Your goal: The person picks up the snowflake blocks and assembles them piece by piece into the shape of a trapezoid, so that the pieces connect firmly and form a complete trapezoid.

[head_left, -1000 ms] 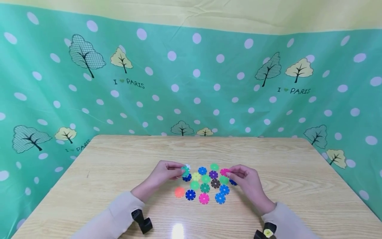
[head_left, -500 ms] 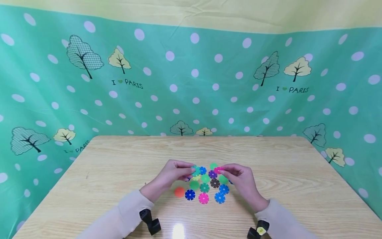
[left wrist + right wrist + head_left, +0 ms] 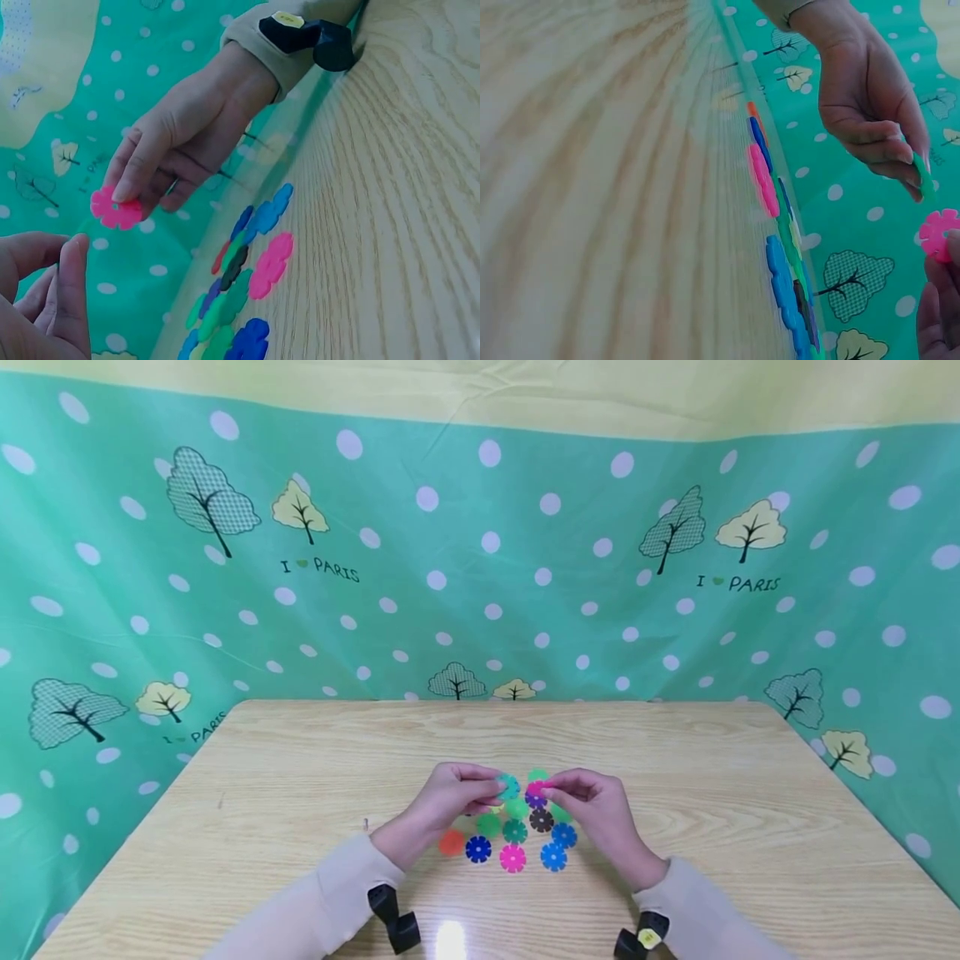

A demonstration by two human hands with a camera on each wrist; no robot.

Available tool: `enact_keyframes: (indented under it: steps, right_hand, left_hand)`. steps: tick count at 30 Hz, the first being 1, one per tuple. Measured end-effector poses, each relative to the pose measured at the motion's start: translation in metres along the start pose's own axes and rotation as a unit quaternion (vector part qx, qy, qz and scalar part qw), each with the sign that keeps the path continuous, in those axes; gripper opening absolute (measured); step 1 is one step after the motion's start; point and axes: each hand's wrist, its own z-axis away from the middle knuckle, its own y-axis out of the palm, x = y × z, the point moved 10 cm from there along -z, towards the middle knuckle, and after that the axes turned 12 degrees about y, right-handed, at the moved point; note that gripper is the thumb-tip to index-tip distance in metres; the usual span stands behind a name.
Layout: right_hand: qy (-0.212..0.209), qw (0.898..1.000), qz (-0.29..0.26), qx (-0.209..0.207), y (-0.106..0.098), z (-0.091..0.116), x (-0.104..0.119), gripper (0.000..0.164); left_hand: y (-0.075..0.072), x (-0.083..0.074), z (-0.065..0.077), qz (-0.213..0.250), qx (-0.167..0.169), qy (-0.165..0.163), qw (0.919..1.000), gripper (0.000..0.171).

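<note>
My left hand [image 3: 459, 795] pinches a teal notched plastic disc [image 3: 511, 787] between thumb and fingers. Opposite it, my right hand [image 3: 598, 806] holds a pink notched disc [image 3: 536, 788] at its edge. The two discs face each other a short gap apart, raised over the table. In the right wrist view the teal disc [image 3: 924, 178] appears nearly edge-on, close to the pink disc [image 3: 937, 235]. The left wrist view shows the pink disc [image 3: 115, 208] in the right fingertips, while the left hand's own disc is hidden behind its fingers.
Several more notched discs lie flat on the wooden table [image 3: 300, 777] below the hands, including an orange one [image 3: 452, 842], a dark blue one [image 3: 478, 849], a pink one [image 3: 513, 858] and a brown one [image 3: 542, 820]. A patterned green curtain [image 3: 480, 568] hangs behind the table.
My left hand has moved to the right with the teal disc, and my right hand has moved left with the pink one. The gap between the discs has narrowed.
</note>
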Motion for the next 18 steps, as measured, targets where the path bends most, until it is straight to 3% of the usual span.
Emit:
enact_keyframes:
  steps: [5,18]
  right_hand:
    - [0.007,1.0,-0.002,0.015,0.0044,0.0005,0.0009,0.014]
    - [-0.025,0.999,-0.015,0.021,0.01,0.0029,0.0073,0.013]
  left_hand:
    - [0.0005,0.0027,-0.0021,0.009,-0.01,-0.002,0.9999,0.029]
    - [0.0076,0.0003,-0.0025,0.011,-0.02,0.012,0.9997,0.028]
